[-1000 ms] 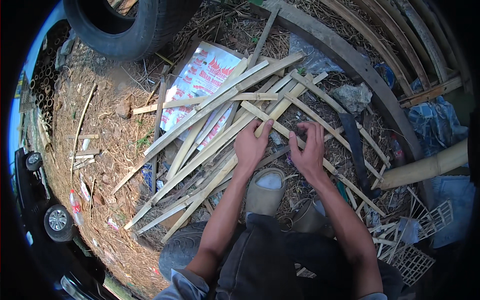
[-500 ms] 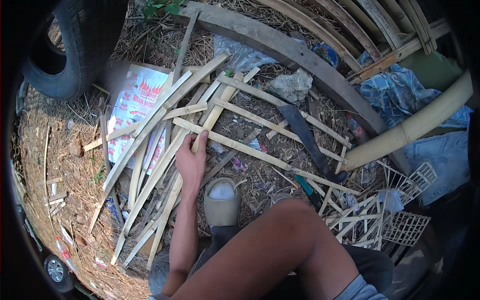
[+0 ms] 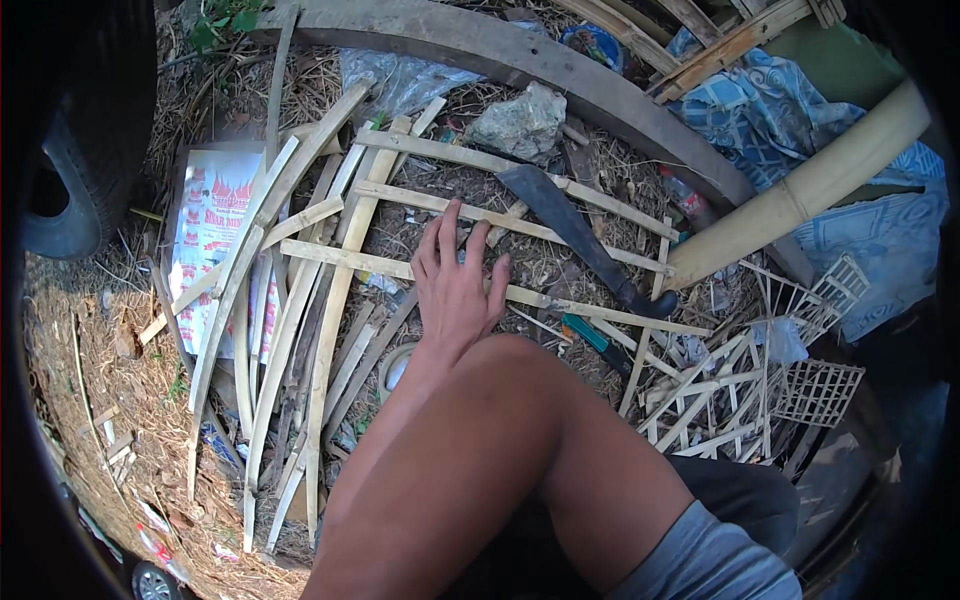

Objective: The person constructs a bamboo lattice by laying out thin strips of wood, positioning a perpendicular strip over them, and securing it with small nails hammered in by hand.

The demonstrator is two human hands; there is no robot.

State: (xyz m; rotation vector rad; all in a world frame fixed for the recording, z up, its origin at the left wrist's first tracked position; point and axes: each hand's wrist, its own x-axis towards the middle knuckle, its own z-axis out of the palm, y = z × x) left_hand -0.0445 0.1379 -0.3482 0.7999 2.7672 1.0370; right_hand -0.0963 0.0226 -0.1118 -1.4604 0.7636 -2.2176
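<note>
The left hand (image 3: 456,295), fingers spread, is over the nearest bamboo strip (image 3: 562,303), whose left end crosses a long bamboo slat (image 3: 336,325) on the ground (image 3: 95,345). I can't tell if it presses. Pressing where they cross should stop slips. The right hand is out of sight.

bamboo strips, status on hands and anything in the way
Left hand open over bamboo strips. Right hand out of view. Dark machete lies across them.
</note>
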